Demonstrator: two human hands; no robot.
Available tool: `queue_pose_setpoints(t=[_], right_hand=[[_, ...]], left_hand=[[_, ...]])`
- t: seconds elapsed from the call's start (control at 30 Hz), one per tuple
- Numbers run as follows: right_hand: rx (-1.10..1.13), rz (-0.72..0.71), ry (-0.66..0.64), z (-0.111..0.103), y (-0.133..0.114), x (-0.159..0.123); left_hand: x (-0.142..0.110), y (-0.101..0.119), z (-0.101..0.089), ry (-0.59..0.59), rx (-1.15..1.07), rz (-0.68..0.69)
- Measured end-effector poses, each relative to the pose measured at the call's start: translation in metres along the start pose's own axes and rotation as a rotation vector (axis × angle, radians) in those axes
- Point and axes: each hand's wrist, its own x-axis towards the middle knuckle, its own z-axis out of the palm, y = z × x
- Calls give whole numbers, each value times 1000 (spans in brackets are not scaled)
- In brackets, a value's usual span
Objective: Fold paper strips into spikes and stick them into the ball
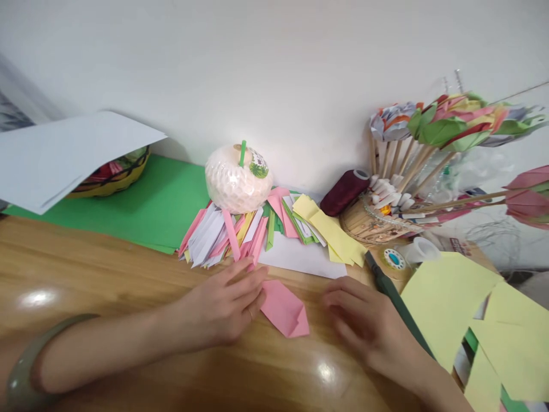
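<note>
While the left hand rests with its fingertips at the left edge of a small folded piece of pink paper, the right hand hangs on the other side, apart from it, its fingers blurred. The right grip is released, loosely curled around nothing; the left grip has its fingers slightly spread, and whether it pinches the pink paper I cannot tell. The pink paper lies on the glossy brown wooden worktop between the two hands, with plain wood on its near side reaching towards the person.

On the far side, room is bounded by a fanned pile of pink, white and yellow folded paper strips, just beyond the left fingers, and by a flat white paper sheet. To the right, a long dark green tool runs just beside the right hand, with pale yellow paper sheets overlapping past it.

At the back left, a yellow-rimmed woven basket holds red and green pieces, partly hidden under white sheets. At the right, a round wood-toned pot holds short white rolls; wooden sticks bearing paper flowers rise about it.
</note>
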Motion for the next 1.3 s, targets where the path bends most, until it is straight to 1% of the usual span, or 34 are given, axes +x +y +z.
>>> queue_pose_setpoints(t=[0.07,0.13,0.23,0.4,0.53,0.63,0.73,0.87,0.93,1.07,1.2,1.3], right_hand=[[-9,-1,-64,1,-8,0],[-32,-12,-86,5,-12,1],[-67,-50,-49,14,-11,2],[-100,-98,5,23,-7,4],[-75,-68,-12,24,-5,4],[-61,-44,-19,24,-5,4],[-57,-44,-21,25,-5,4],[-69,-77,15,27,-4,5],[-59,-65,32,28,-5,5],[24,25,44,29,-6,5],[92,113,49,31,-9,4],[94,169,77,35,-11,4]], left_hand=[[-1,0,1,5,-14,-4],[-1,1,2,17,-50,-13],[1,1,1,14,-116,-17],[9,-1,-6,-94,-198,-39],[13,1,-6,-51,-188,-19],[12,4,-3,-55,-190,-25],[9,5,0,-66,-210,-105],[7,7,5,-35,-293,-229],[8,9,6,-38,-341,-280],[12,9,3,-117,-443,-407],[15,10,1,-135,-545,-492],[16,11,1,-178,-569,-544]])
